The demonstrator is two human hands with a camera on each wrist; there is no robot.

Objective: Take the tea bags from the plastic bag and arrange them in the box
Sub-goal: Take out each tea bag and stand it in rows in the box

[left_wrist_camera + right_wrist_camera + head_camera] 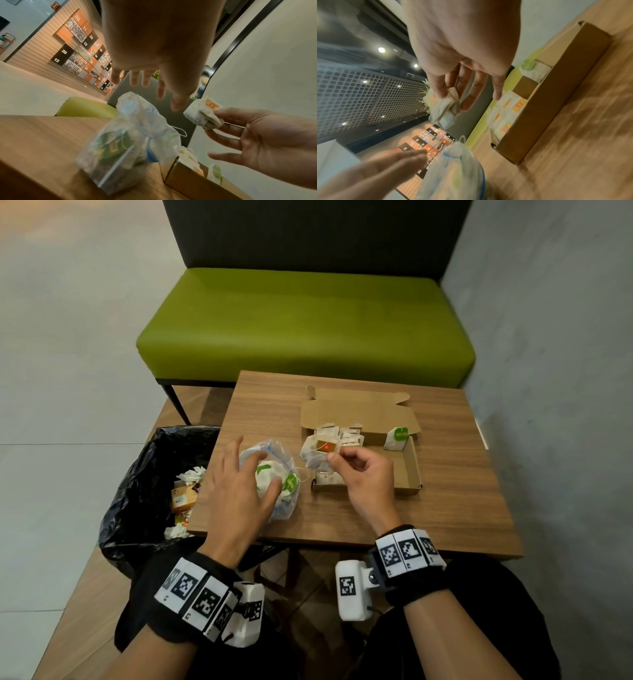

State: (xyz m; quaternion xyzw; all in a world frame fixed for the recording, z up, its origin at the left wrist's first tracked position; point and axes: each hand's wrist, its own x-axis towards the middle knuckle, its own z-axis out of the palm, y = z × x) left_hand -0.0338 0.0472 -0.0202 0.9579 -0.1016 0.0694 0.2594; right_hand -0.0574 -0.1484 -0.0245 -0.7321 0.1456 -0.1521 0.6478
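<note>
A clear plastic bag (274, 477) (133, 136) (453, 174) with tea bags inside, one with a green tag, sits on the wooden table. My left hand (239, 481) (154, 54) hovers over it with fingers spread, holding nothing. My right hand (359, 474) (462, 60) pinches a white tea bag with an orange tag (320, 451) (204, 115) (443, 109) just above the left end of the open cardboard box (407, 467) (556, 94). Several orange-tagged tea bags (342, 434) (505, 115) stand in rows in the box. A green-tagged one (397, 438) leans at its right end.
A bin lined with a black bag (137, 491), holding paper scraps, stands against the table's left edge. A green bench (308, 320) is behind the table (462, 491), and a grey wall runs along the right.
</note>
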